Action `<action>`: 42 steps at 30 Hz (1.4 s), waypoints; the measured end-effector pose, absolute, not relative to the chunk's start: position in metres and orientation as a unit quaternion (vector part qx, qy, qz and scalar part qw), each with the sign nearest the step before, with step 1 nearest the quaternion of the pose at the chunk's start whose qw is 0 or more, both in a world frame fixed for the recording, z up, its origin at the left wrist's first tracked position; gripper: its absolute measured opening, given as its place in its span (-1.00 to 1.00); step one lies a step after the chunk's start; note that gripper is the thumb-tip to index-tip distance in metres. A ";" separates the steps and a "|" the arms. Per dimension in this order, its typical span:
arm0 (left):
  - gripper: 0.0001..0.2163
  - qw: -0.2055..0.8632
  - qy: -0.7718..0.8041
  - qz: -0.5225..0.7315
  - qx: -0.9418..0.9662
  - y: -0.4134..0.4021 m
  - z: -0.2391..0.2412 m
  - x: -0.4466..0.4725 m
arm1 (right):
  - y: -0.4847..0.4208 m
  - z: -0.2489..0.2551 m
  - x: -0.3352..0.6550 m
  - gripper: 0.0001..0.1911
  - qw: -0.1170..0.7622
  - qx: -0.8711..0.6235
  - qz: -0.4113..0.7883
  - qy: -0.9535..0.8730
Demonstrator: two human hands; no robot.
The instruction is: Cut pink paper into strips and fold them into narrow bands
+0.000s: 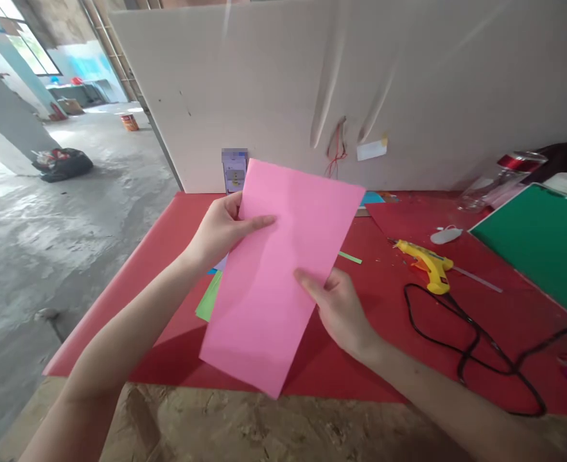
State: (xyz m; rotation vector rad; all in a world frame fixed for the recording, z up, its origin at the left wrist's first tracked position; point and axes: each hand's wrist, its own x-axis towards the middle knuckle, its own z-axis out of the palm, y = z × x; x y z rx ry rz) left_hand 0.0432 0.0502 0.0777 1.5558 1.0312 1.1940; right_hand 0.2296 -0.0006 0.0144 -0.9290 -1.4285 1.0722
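Observation:
A pink sheet of paper [278, 269] is held up above the red table cover [167, 231], tilted with its top toward the right. My left hand [220, 228] grips its upper left edge, thumb across the front. My right hand [338, 308] pinches its right edge lower down, thumb on the front and fingers behind. Under the sheet, a green paper piece [209, 299] and a bit of blue paper lie on the cover.
A yellow glue gun [427, 262] with a black cord [476, 346] lies to the right. A green sheet [543, 244] sits at the far right, a clear jar with a red lid [499, 179] behind it. A white board [312, 83] stands at the back. Bare chipboard edge [264, 430] runs along the front.

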 end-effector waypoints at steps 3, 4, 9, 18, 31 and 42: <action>-0.76 0.426 0.456 0.462 0.631 0.044 0.085 0.045 | 0.002 0.020 0.236 -0.74 0.550 -0.375 0.447 -0.597; -0.79 0.418 0.466 0.459 0.631 0.042 0.087 0.045 | 0.005 0.024 0.240 -0.73 0.565 -0.375 0.437 -0.591; -0.83 0.417 0.465 0.459 0.632 0.028 0.092 0.050 | 0.015 0.044 0.266 -0.82 0.596 -0.385 0.392 -0.585; -0.68 0.465 0.430 0.503 0.588 0.035 0.078 0.052 | 0.008 0.045 0.263 -0.80 0.484 -0.394 0.489 -0.609; -0.80 0.654 0.493 0.321 0.475 0.011 0.053 0.042 | 0.011 0.056 0.264 -0.78 0.659 -0.280 0.429 -0.550; -0.88 0.685 0.512 0.302 0.421 0.000 0.043 0.039 | 0.065 0.030 0.281 -0.76 0.607 -0.315 0.431 -0.588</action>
